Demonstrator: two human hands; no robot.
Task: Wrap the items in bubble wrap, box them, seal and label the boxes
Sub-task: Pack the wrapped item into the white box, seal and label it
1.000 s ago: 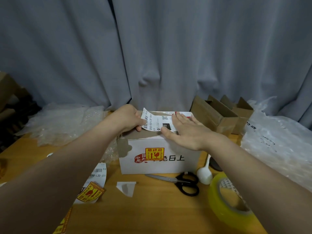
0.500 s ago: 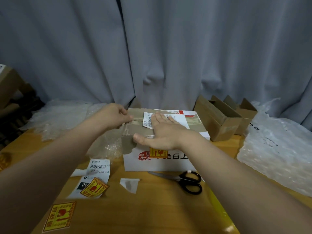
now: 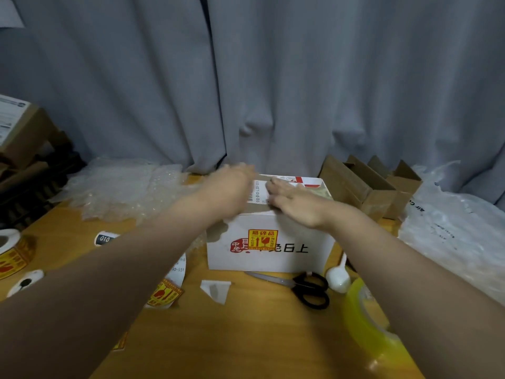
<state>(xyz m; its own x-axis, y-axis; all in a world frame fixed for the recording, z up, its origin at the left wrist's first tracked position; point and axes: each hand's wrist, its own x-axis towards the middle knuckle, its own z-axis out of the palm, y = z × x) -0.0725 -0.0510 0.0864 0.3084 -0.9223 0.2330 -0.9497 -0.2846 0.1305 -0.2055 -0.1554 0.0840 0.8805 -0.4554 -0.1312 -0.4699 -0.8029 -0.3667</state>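
Pressing a white paper shipping label with barcode point(image 3: 258, 192) onto the taped top of the white cardboard box with red and black print point(image 3: 295, 258), centre of frame, on the orange-brown wooden tabletop point(image 3: 246, 337).

Right hand point(image 3: 296, 202): laid flat over the label's right part, fingers straight, palm down, gripping nothing. Presumably anchoring the sheet and bedding the adhesive.

Left hand point(image 3: 232, 187): at the label's left end, motion-blurred. Cannot tell whether flat or curled, nor whether touching the paper. Judged to be smoothing outward from the anchored side to clear wrinkles.

Box: closed, brown tape along the top seam, yellow-and-red square fragile sticker point(image 3: 263, 240) on the near face. Step in hand therefore labelling, late in the cycle for this box.

Within reach, probably for sealing:
- black-handled scissors point(image 3: 293, 283), just in front of the box
- roll of clear yellowish packing tape point(image 3: 355, 310), lower right
- white plastic spoon point(image 3: 337, 279), by the box's near right corner; purpose unclear

Supplies:
- strip of spare white labels and stickers point(image 3: 166, 291), lower left of centre
- roll of yellow fragile stickers point(image 3: 13, 250), left edge
- heap of clear bubble wrap sheets point(image 3: 123, 187), left of the box
- open brown cardboard boxes point(image 3: 363, 187), right of it; contents hidden, likely awaiting further items
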